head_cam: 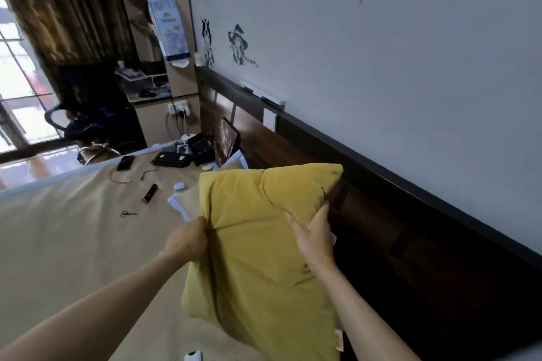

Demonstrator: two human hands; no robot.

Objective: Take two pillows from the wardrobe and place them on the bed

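Both forearms frame our yellow pillow (258, 243), long axis running away beside the headboard (381, 214). Left hand (187, 240) pinches its edge farthest from the headboard; right hand (312, 236) clamps the headboard-side edge, nearer the drop spot, we judge.

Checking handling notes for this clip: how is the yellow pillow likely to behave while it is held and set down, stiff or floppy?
Probably soft and floppy: the yellow pillow creases where the left hand pinches its edge and dents under the right hand. Likely light for its size, since a loose grip holds it up. Unlikely to roll.
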